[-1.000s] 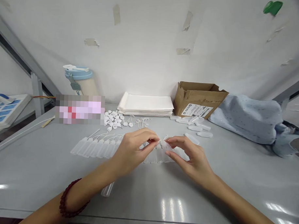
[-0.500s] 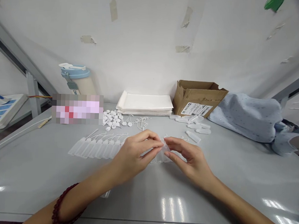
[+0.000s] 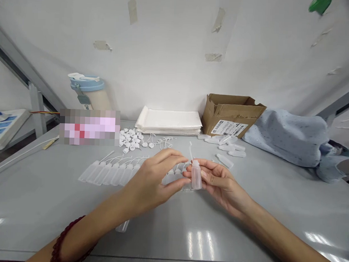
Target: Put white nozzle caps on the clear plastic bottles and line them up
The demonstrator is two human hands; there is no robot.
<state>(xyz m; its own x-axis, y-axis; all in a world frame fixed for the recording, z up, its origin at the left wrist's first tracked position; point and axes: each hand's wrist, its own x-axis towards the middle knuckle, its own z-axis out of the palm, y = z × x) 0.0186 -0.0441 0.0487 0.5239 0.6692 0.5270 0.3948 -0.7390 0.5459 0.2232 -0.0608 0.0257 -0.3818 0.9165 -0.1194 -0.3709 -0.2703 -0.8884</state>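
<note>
- Here's our small bottle (image 3: pixel 196 177), held above the table (image 3: pixel 165 230), long axis nearly upright, thin tube (image 3: pixel 190 150) pointing up and away from us!
- Our right hand (image 3: pixel 225 186) is nearer, pinching it from the right.
- Our left hand (image 3: pixel 154 178) curves open just left; contact, we can't tell.
- Beyond, white caps (image 3: pixel 131 139).

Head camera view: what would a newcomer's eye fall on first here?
Probably the small cloudy bottle near the middle, held in the fingers of the right hand, with the left hand open close by its left side. Next might come the row of similar bottles on the table's left half, and the heap of small white pieces behind it. The brown cardboard box stands out at the back, right of centre.
</note>
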